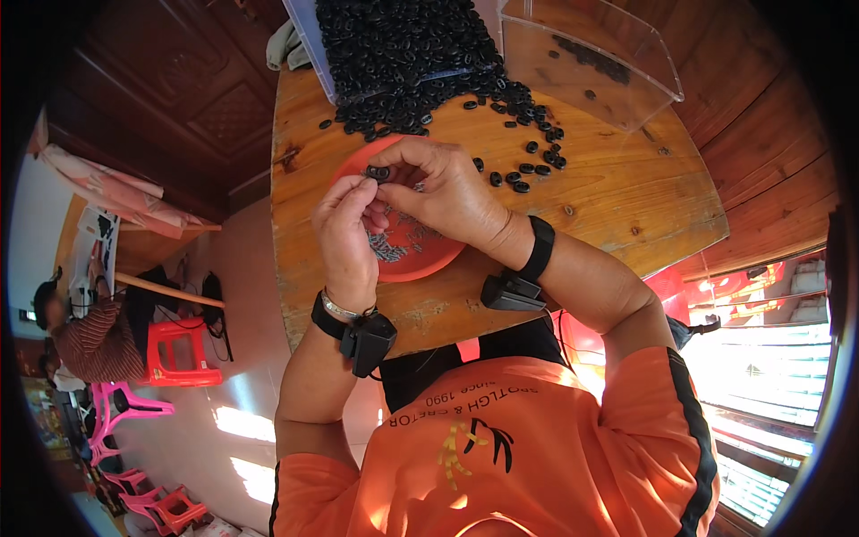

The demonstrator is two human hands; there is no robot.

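Observation:
Both my hands meet over a round red plate (447, 255) on the wooden table. Between the fingertips of my left hand (347, 228) and my right hand (438, 183) is a small black oval plastic piece (378, 172), gripped from both sides. Many small grey metal pins or screws (386, 248) lie in the plate under my hands; their exact kind is too small to tell. Just beyond the plate, a heap of similar black pieces (394, 116) spreads over the table. Several loose ones (522, 186) lie to the right of my right hand.
A tipped clear bin (327, 63) full of black pieces stands at the far edge. Right of it is a transparent box (658, 67) with a few pieces. Wooden table (626, 197) edges curve around me. Another person (98, 336) sits at far left near a red stool (182, 352).

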